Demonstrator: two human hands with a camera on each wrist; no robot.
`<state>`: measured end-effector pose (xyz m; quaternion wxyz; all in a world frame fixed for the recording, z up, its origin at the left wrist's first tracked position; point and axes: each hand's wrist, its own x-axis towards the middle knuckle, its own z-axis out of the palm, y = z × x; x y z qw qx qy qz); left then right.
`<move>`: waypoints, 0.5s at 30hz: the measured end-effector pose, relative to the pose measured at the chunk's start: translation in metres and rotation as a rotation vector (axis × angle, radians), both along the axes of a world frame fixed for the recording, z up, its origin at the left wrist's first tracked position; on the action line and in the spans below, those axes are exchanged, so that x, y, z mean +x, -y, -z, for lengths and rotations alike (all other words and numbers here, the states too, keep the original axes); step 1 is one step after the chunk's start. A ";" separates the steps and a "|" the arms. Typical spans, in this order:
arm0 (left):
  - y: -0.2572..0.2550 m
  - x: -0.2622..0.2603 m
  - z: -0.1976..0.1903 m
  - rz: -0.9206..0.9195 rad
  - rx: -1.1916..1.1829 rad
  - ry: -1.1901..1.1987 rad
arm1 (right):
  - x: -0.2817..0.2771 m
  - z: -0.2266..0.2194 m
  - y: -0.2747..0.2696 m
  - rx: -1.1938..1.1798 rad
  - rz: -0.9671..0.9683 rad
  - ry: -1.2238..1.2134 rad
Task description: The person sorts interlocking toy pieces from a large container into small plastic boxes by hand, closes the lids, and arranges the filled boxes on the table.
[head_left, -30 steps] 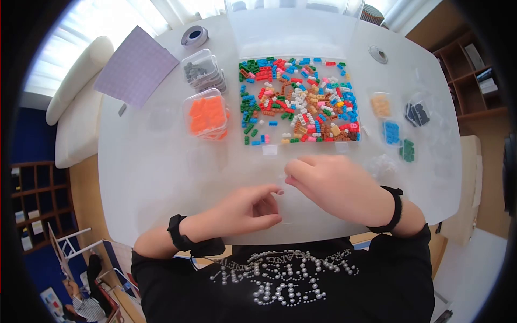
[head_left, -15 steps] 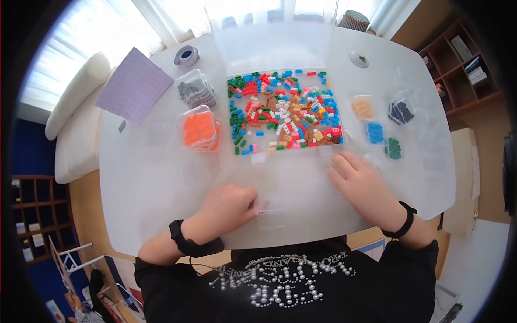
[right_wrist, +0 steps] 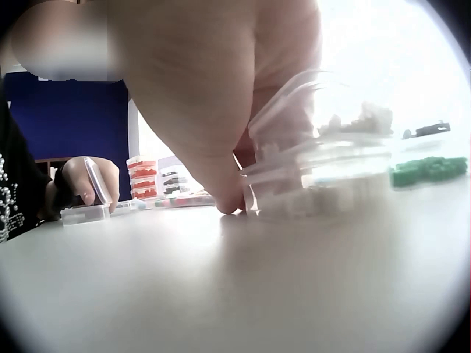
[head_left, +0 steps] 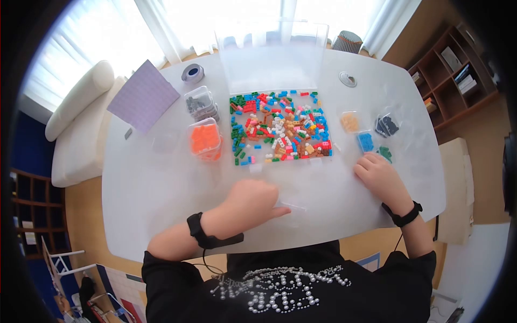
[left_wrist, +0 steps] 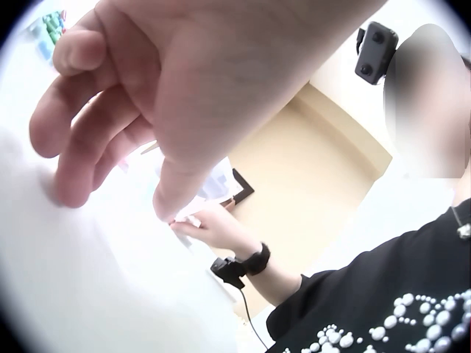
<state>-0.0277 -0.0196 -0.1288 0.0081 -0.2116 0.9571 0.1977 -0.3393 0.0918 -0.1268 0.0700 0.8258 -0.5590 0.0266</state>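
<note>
The left hand (head_left: 253, 202) rests on the white table (head_left: 151, 188) just in front of the tray of mixed bricks (head_left: 277, 134), on the person's side of it, its fingers curled round a small clear box (head_left: 291, 206) whose thin lid stands open; in the right wrist view the same box (right_wrist: 86, 213) sits flat on the table with the lid raised nearly upright under the fingers. The box lies with its long side running roughly left to right, parallel to the tray's near edge, its opening facing up. It looks like thin, stiff plastic: light, smooth enough to skid on the table if pushed, and the lid's hinge is probably the weak spot, so it would be best taken by the short ends of the base rather than by the lid. The right hand (head_left: 377, 175) is at the tray's near right corner, fingers bent and wrapped about another clear box (right_wrist: 316, 176) filled with white pieces, which seems to be stacked on a similar one. That box likewise lies flat, and it should feel a little heavier for its contents, which may rattle or spill if it is tipped. To the right of the tray lie small clear bags of tan, blue, green and dark pieces (head_left: 366, 141); to its left stands a box of orange bricks (head_left: 204, 139).
</note>
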 end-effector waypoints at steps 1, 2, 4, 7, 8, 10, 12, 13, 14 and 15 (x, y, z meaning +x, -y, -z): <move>0.002 0.003 -0.006 -0.003 -0.005 -0.012 | 0.000 -0.003 0.000 0.017 -0.003 0.044; 0.004 0.009 -0.013 0.013 -0.019 0.042 | 0.003 -0.008 0.002 0.038 -0.008 0.090; 0.006 0.017 -0.026 0.016 -0.034 0.085 | 0.016 -0.020 0.009 -0.001 0.022 0.176; 0.007 0.025 -0.032 -0.083 -0.101 0.146 | 0.055 -0.035 0.040 0.002 0.092 0.352; 0.010 0.027 -0.028 -0.112 -0.147 0.051 | 0.069 -0.037 0.054 0.038 0.142 0.438; 0.013 0.028 -0.026 -0.143 -0.202 -0.041 | 0.087 -0.026 0.086 0.076 0.115 0.389; 0.018 0.027 -0.027 -0.174 -0.248 -0.109 | 0.093 -0.014 0.106 0.096 0.132 0.327; 0.021 0.026 -0.025 -0.172 -0.258 -0.108 | 0.097 -0.005 0.114 0.087 0.131 0.329; 0.024 0.025 -0.019 -0.147 -0.273 -0.176 | 0.101 0.005 0.122 0.068 0.122 0.291; 0.027 0.024 -0.016 -0.125 -0.286 -0.242 | 0.102 0.012 0.128 0.052 0.111 0.253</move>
